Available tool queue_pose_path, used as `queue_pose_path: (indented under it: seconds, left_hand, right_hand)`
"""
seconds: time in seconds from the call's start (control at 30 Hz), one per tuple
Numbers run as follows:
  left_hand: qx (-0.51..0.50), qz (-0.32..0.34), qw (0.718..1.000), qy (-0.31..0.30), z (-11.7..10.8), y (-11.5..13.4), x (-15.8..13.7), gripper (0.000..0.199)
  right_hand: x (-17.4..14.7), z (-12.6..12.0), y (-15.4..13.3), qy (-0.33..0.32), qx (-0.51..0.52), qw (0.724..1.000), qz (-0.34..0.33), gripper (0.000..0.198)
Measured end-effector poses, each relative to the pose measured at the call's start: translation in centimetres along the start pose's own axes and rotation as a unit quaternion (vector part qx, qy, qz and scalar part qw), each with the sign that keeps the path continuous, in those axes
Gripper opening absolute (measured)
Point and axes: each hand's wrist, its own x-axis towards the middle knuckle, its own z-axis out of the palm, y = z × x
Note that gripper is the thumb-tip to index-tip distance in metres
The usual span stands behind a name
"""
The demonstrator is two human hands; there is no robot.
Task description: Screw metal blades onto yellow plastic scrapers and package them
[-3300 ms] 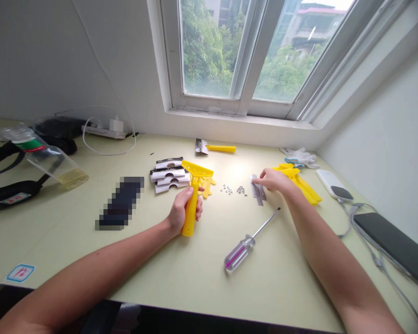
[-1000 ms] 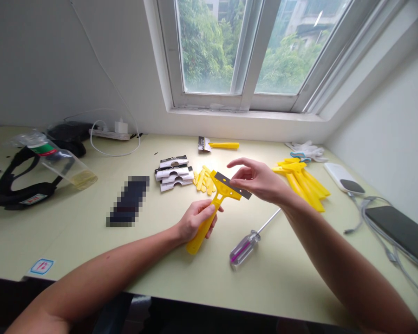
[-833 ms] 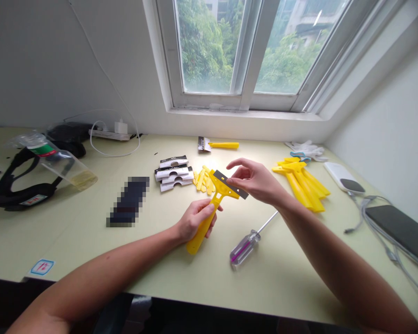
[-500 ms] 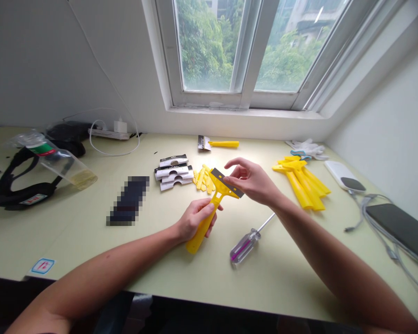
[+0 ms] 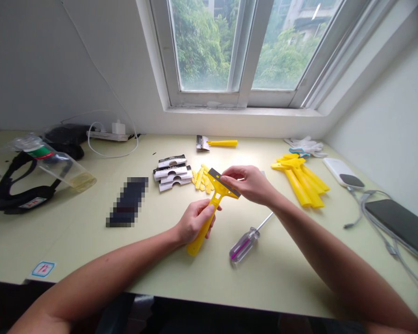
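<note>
My left hand (image 5: 193, 221) is wrapped round the handle of a yellow scraper (image 5: 199, 239), which tilts up and away from me with its wide head at the top. Across that head lies a dark flat blade (image 5: 215, 175). My right hand (image 5: 250, 184) is closed at the blade, thumb and fingers pinching its upper edge; the fingertips partly cover it. Under my right forearm lies a screwdriver (image 5: 244, 246) with a clear and purple handle, its tip hidden. Small yellow plastic pieces (image 5: 199, 178) are heaped just behind the scraper head.
Black-and-white blade boxes (image 5: 174, 174) are stacked left of the yellow pieces. Behind them lies a packaged scraper (image 5: 223, 143). On the right are several yellow handles (image 5: 301, 181), white gloves (image 5: 310, 147) and a cabled power bank (image 5: 343, 174). A plastic bottle (image 5: 64, 167) leans over a black headset (image 5: 24, 199) on the left.
My right hand's raised fingers have come down and closed in on the blade. The left hand keeps its hold on the scraper; the view has shifted slightly.
</note>
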Motion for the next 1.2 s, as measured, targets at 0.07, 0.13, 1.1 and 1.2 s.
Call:
queue_pose_path:
  seconds: [0.07,0.13,1.1,1.2]
  left_hand:
    - [0.004,0.0,1.0,0.002,0.0,-0.1,0.0,0.037]
    - [0.006,0.001,1.0,0.001,0.1,-0.1,0.0,0.037]
    - [-0.116,-0.017,0.992,0.036,0.6,1.1,0.7,0.03]
    - [-0.1,-0.029,0.993,0.05,0.5,1.1,0.8,0.032]
  right_hand:
    - [0.0,0.0,-0.1,0.006,-0.005,1.0,0.001,0.026]
    - [0.0,0.0,-0.1,0.009,0.0,1.0,0.004,0.025]
    - [-0.7,2.6,-0.7,-0.07,0.033,0.996,0.031,0.022]
    - [-0.8,2.5,-0.9,-0.07,0.027,0.997,0.027,0.024]
